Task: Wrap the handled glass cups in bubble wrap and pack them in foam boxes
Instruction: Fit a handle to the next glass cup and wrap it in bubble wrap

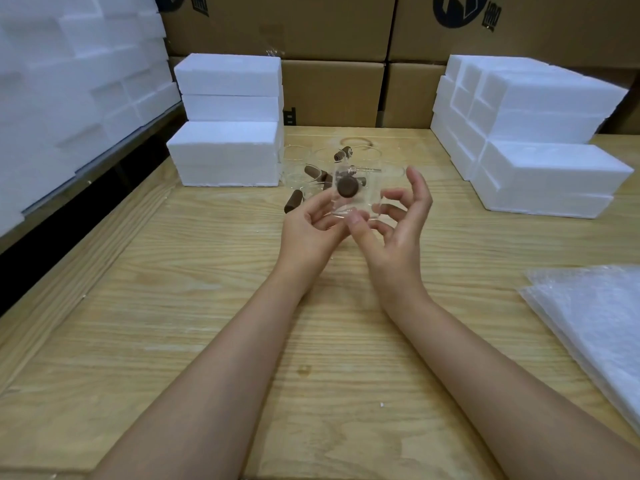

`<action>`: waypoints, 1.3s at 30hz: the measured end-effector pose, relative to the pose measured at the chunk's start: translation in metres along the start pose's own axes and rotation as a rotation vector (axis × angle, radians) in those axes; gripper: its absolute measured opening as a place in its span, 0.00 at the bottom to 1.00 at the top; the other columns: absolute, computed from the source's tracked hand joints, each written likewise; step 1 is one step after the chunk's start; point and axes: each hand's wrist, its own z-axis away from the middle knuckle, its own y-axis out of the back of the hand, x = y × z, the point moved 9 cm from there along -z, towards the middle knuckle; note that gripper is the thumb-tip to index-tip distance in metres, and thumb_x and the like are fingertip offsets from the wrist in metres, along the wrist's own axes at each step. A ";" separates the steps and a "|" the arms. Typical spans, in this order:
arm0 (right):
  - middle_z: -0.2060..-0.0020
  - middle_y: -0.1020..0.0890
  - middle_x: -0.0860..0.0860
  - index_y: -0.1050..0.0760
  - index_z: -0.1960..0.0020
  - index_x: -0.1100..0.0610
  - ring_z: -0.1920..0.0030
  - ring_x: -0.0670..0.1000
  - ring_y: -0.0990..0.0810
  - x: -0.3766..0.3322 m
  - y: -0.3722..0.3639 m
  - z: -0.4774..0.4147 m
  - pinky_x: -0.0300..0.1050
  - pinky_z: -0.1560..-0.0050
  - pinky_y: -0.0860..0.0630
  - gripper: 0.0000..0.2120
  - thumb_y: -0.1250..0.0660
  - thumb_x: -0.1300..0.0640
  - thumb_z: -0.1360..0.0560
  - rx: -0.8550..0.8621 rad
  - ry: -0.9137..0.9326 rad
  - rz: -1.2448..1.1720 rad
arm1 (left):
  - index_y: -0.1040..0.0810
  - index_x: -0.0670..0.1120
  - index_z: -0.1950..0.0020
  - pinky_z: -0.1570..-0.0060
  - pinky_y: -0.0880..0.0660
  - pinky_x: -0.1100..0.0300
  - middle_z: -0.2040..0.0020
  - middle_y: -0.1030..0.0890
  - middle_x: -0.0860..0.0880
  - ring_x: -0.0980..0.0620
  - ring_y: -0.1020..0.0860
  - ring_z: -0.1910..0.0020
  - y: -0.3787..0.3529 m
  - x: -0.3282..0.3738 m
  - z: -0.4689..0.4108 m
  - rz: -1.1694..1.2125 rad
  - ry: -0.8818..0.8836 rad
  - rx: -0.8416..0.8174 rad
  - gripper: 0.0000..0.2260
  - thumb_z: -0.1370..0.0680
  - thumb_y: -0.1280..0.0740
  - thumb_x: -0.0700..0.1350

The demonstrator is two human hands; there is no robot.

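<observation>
Holding cup (360,202): left hand (308,223) pinching side, right hand (398,230) curling round it; likely light, slick, fragile; gripping body safer than handle (346,187).

The tabletop (207,271) is pale yellow wood with wavy brown lines. The foam boxes (227,154) at its back corners are plain white, and the glass cups (360,202) are clear with dark brown handles (346,187). The bubble wrap (595,323) at the right edge is see-through and whitish.

left hand (311,225): palm up, gripping glass cup (358,199) | right hand (398,230): fingers curled round it
</observation>
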 end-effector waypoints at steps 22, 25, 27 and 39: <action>0.42 0.22 0.57 0.31 0.35 0.59 0.48 0.56 0.19 0.031 0.013 -0.011 0.47 0.50 0.21 0.16 0.37 0.60 0.22 0.165 -0.320 -0.384 | 0.29 0.49 0.36 0.38 0.26 0.46 0.41 0.20 0.43 0.47 0.21 0.40 -0.011 0.011 0.009 -0.012 -0.068 -0.097 0.29 0.35 0.26 0.52; 0.47 0.19 0.54 0.29 0.35 0.60 0.51 0.52 0.18 0.033 0.004 -0.010 0.44 0.55 0.21 0.21 0.36 0.55 0.27 0.109 -0.398 -0.480 | 0.28 0.43 0.34 0.36 0.27 0.47 0.41 0.19 0.46 0.52 0.21 0.40 -0.016 0.005 0.006 -0.032 -0.043 -0.141 0.26 0.31 0.28 0.45; 0.45 0.19 0.54 0.29 0.34 0.59 0.48 0.56 0.18 0.035 0.000 -0.008 0.47 0.51 0.21 0.18 0.38 0.58 0.23 0.065 -0.420 -0.466 | 0.26 0.46 0.39 0.38 0.25 0.57 0.46 0.19 0.53 0.62 0.21 0.44 -0.015 0.003 0.005 -0.070 -0.052 -0.135 0.21 0.30 0.28 0.43; 0.50 0.21 0.53 0.30 0.43 0.50 0.53 0.52 0.23 0.021 0.018 -0.014 0.44 0.57 0.24 0.12 0.32 0.54 0.25 0.128 -0.223 -0.249 | 0.28 0.42 0.32 0.44 0.23 0.63 0.40 0.20 0.50 0.61 0.21 0.41 -0.004 0.009 0.004 -0.088 -0.096 -0.040 0.33 0.34 0.23 0.51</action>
